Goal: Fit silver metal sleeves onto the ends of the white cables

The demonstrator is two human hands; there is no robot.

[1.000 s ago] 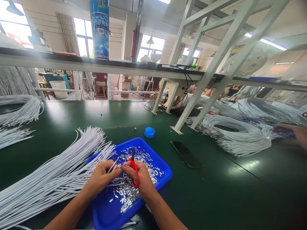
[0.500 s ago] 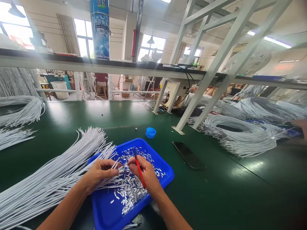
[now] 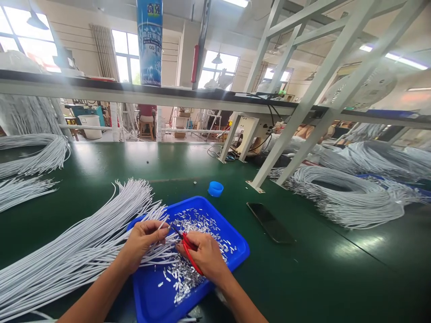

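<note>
Over the left part of a blue tray [image 3: 151,298], my left hand [image 3: 144,240] pinches the end of a white cable [image 3: 164,220]. My right hand [image 3: 202,253] is closed around red-handled scissors [image 3: 191,256], whose dark tips point up and left, close to the cable end at my left fingertips. Whether the tips touch the cable I cannot tell. Many small shiny metal pieces [image 3: 188,280] lie scattered in the tray. A thick bundle of white cables [image 3: 90,237] runs from the lower left, its ends reaching over the tray's edge.
A blue cap [image 3: 215,189] and a black phone [image 3: 269,223] lie on the green table beyond and right of the tray. Coiled white cables [image 3: 353,197] lie at the right, more cables [image 3: 50,154] at the left. Slanted metal legs [image 3: 286,134] carry a shelf with a blue spray can [image 3: 150,45].
My right hand has turned the scissors so their tips moved from pointing upward to pointing left at the cable end. The whole view has shifted slightly.
</note>
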